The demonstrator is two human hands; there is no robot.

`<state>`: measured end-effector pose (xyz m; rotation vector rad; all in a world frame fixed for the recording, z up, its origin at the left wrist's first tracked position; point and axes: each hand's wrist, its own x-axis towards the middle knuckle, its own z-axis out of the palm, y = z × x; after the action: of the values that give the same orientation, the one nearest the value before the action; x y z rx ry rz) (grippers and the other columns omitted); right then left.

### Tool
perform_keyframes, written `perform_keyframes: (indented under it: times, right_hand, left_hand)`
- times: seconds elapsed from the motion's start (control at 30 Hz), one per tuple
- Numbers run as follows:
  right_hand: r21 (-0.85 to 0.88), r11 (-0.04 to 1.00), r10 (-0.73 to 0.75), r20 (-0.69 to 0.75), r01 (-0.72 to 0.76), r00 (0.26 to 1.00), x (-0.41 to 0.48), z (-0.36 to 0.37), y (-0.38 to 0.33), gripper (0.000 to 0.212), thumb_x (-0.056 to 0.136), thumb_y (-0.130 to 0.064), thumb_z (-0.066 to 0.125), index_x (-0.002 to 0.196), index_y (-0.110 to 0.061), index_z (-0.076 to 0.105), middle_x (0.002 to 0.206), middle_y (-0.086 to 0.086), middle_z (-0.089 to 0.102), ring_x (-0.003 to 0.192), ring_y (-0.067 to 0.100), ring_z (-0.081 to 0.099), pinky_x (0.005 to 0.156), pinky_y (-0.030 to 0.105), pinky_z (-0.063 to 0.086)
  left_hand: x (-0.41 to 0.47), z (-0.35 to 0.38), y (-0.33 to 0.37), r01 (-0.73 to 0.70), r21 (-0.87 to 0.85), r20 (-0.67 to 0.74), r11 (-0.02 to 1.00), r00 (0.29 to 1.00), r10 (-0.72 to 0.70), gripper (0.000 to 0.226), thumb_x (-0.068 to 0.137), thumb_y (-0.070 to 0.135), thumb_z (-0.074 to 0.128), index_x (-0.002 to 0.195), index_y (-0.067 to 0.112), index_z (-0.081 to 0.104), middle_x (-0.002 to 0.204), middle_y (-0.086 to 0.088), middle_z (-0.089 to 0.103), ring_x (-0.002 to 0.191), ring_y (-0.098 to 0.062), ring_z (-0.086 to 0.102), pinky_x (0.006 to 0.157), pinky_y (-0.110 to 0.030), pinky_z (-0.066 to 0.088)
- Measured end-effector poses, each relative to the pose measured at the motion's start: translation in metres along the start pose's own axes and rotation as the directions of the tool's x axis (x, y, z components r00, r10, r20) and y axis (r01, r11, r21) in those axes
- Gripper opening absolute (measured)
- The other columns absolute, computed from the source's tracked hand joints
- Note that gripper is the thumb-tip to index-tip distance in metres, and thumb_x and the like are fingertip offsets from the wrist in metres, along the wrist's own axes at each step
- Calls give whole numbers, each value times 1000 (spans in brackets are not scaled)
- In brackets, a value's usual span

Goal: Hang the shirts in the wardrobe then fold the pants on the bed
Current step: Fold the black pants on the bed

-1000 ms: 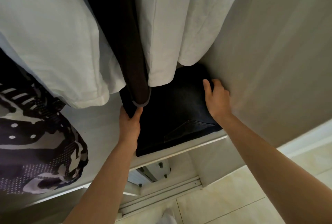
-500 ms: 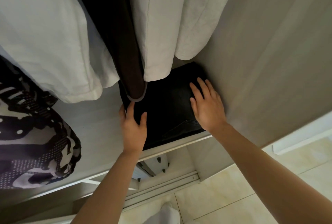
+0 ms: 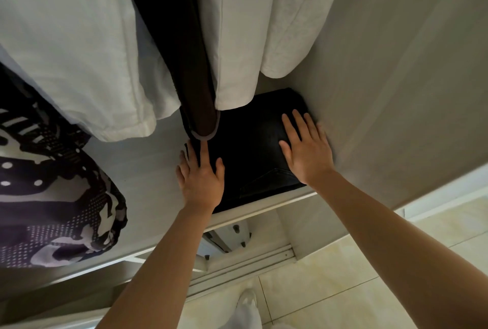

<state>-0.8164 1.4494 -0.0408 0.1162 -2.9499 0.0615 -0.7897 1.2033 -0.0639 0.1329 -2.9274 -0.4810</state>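
Left hand (image 3: 202, 180) and right hand (image 3: 306, 147) (fingers straight) flat on folded pants (image 3: 250, 149).

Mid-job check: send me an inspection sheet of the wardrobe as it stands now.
Surface: pale wardrobe shelf under the hanging clothes.
Job's things: folded dark pants lie flat against the side wall; white shirts hang above.
Clutter: patterned black-and-white garment at left; dark brown garment between the shirts.
Hands: left hand flat on the pants' left edge, right hand flat on their right side, fingers straight.
Cables: nothing seen.
Surroundings: tiled floor, sliding-door track below.

Black pants (image 3: 253, 149) — white shirts (image 3: 79, 46)
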Motion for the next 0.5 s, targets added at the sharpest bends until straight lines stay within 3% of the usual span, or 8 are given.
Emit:
perform_keyframes:
  times: [0.2,0.4,0.5]
  right_hand:
    - [4,1000,9,46,-9,999,4,-7,-4,64,97,-50,15,153,-19,22,158,11,26,145,36,21,116,50,22]
    - [47,998,-41,-52,44,998,-16,-11,-5,56,97,-30,45,148,-9,35,155,17,30,146,37,20,117,51,20]
    - [81,995,-54,-71,60,996,-33,-11,-4,55,95,-24,50,146,-7,38,155,16,31,146,36,19,118,50,20]
  left_hand:
    - [5,-11,1,11,-17,84,1000,996,-9,63,102,43,31,157,25,8,163,-19,4,148,-42,5,117,-56,15]
    - [-11,-18,7,-16,-57,35,998,999,18,63,101,33,41,157,17,16,163,-16,5,148,-41,12,115,-57,26]
    - [-24,-19,8,-49,-66,36,997,998,51,61,101,28,44,155,11,23,164,-13,7,148,-39,12,115,-54,28]
